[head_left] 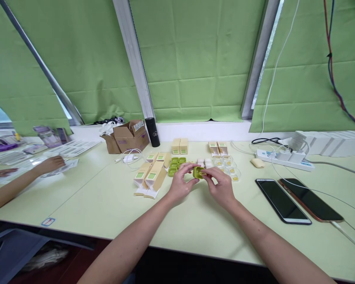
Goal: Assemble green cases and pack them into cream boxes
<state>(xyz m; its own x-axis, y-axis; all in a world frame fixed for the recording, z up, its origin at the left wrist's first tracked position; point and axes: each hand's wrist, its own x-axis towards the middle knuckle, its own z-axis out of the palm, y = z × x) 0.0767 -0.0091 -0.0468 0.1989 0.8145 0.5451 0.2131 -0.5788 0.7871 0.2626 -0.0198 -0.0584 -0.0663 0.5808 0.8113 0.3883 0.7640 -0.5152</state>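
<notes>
My left hand (181, 182) and my right hand (220, 184) meet above the middle of the pale green table (106, 201), both gripping a small green case (198, 172) between their fingertips. Just behind the hands lie several more green cases (175, 164) in a cluster. To their left lie beige cartons with green labels (150, 177), opened and flat. Small clear round lids with yellow inserts (230, 169) sit to the right of the hands.
Two phones (297, 201) lie at right, one on a cable. A power strip (285, 157), brown cardboard box (126, 137) and black cylinder (152, 132) stand at the back. Another person's hand (49, 164) works on papers at the far left.
</notes>
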